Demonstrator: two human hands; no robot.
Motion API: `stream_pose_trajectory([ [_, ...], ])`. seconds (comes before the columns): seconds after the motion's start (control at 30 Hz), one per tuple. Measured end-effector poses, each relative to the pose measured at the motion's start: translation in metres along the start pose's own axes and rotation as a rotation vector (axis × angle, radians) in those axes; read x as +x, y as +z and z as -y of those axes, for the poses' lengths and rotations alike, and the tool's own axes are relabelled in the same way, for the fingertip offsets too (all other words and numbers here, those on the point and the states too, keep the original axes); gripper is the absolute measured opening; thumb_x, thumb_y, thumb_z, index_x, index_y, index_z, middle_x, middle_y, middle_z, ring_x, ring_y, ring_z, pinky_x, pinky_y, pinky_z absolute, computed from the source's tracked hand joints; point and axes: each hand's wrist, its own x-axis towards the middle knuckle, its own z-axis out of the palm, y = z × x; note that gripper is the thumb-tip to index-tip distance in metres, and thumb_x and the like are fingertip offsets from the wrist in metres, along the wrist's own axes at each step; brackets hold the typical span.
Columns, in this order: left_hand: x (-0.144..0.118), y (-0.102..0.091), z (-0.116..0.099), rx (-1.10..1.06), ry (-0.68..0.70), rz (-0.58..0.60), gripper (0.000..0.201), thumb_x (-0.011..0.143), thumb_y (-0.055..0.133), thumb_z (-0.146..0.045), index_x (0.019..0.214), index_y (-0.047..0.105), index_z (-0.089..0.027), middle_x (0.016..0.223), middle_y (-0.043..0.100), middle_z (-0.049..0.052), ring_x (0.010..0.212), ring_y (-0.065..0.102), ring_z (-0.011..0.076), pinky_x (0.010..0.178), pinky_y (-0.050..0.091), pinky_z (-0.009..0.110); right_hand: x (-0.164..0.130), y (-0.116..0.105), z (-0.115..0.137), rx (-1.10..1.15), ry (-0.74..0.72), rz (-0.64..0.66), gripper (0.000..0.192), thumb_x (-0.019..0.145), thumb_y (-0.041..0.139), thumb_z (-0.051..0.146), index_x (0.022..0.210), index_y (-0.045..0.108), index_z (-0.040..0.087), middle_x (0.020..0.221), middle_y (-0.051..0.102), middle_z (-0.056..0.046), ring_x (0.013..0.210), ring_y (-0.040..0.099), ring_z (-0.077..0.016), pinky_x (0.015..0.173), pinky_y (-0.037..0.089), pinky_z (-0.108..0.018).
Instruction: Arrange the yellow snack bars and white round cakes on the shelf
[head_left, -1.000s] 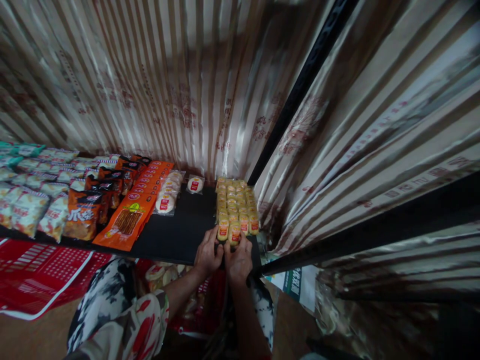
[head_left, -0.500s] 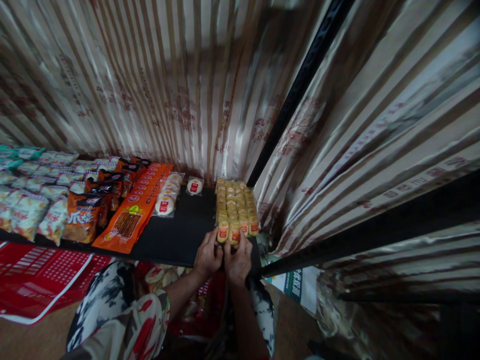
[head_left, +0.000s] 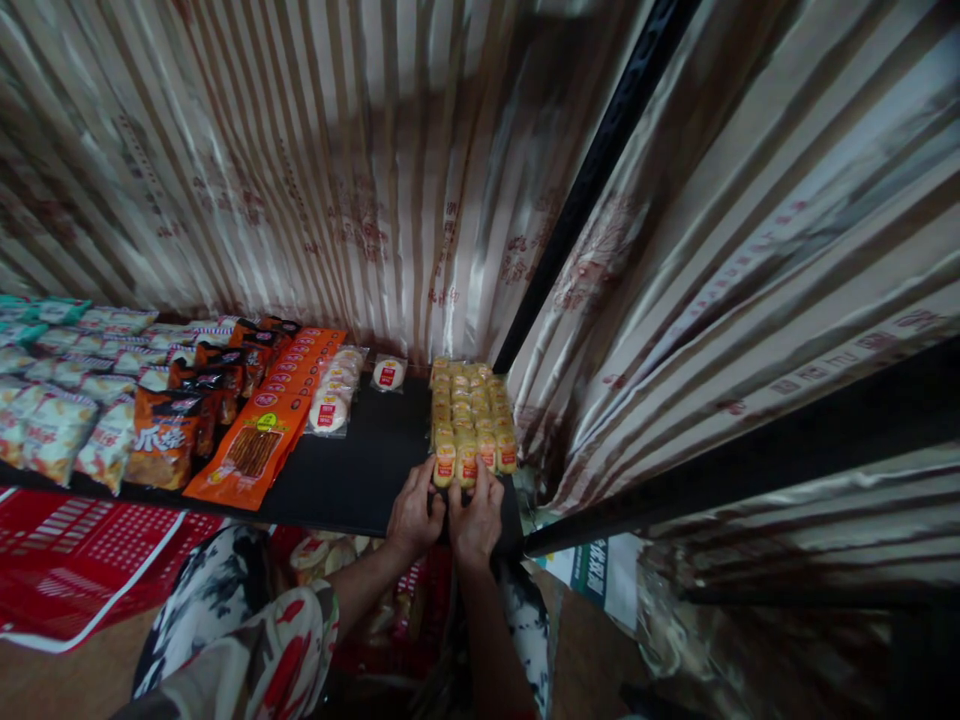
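Rows of small yellow wrapped cakes (head_left: 472, 410) stand at the right end of the black shelf (head_left: 345, 475). My left hand (head_left: 415, 512) is at the front left corner of these rows, its fingers curled against the front-left cake (head_left: 445, 462). Just to its right, my right hand (head_left: 476, 515) grips the front of a neighbouring wrapped cake (head_left: 466, 466), thumb and fingers bent. Both thumbs lie close together at the shelf's front edge. The undersides of the cakes and some fingertips are hidden.
Left of the cakes are round white packs (head_left: 328, 412), a single one (head_left: 388, 374) behind, orange stick-snack packs (head_left: 251, 450), brown-orange bags (head_left: 161, 440) and pale bags (head_left: 60, 430). A red basket (head_left: 97, 560) stands below. A black post (head_left: 577, 200) rises before striped sheeting (head_left: 375, 150).
Hardly anything differs. Both hands stay at the front cakes, and the view has shifted very slightly.
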Motion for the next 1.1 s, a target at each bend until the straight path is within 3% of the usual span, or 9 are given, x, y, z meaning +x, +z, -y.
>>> stream_pose_trajectory([
  [0.5, 0.0001, 0.0026, 0.0026, 0.002, 0.001, -0.003, 0.060, 0.076, 0.042, -0.012, 0.135, 0.031, -0.010, 0.112, 0.049, 0.011, 0.086, 0.052, 0.0144, 0.089, 0.045, 0.029, -0.0021, 0.0047, -0.0018, -0.026, 0.000, -0.014, 0.051, 0.081, 0.042, 0.041, 0.129, 0.044, 0.021, 0.108, 0.051, -0.010, 0.084, 0.057, -0.0198, 0.071, 0.046, -0.031],
  [0.8, -0.0010, 0.0020, 0.0022, -0.007, 0.015, -0.012, 0.061, 0.076, 0.042, -0.012, 0.136, 0.030, -0.011, 0.114, 0.049, 0.011, 0.087, 0.052, 0.0146, 0.089, 0.045, 0.029, -0.0050, 0.0000, 0.0033, -0.025, 0.029, -0.017, 0.055, 0.082, 0.042, 0.047, 0.132, 0.041, 0.023, 0.123, 0.047, -0.011, 0.075, 0.060, -0.0164, 0.062, 0.048, -0.029],
  [1.0, -0.0021, 0.0033, 0.0042, -0.008, 0.040, -0.029, 0.060, 0.077, 0.041, -0.013, 0.136, 0.029, -0.010, 0.113, 0.049, 0.012, 0.088, 0.052, 0.0153, 0.089, 0.045, 0.031, -0.0050, 0.0011, -0.0009, 0.032, -0.039, -0.084, 0.054, 0.085, 0.040, 0.046, 0.129, 0.045, 0.017, 0.121, 0.047, -0.016, 0.098, 0.057, -0.0245, 0.074, 0.048, -0.034],
  [1.1, -0.0018, 0.0035, 0.0043, -0.006, 0.027, -0.029, 0.061, 0.077, 0.041, -0.013, 0.137, 0.028, -0.011, 0.113, 0.049, 0.011, 0.089, 0.052, 0.0154, 0.089, 0.046, 0.031, -0.0044, 0.0012, -0.0009, 0.039, -0.028, -0.063, 0.053, 0.086, 0.038, 0.045, 0.128, 0.045, 0.014, 0.119, 0.047, -0.016, 0.101, 0.055, -0.0250, 0.075, 0.048, -0.034],
])
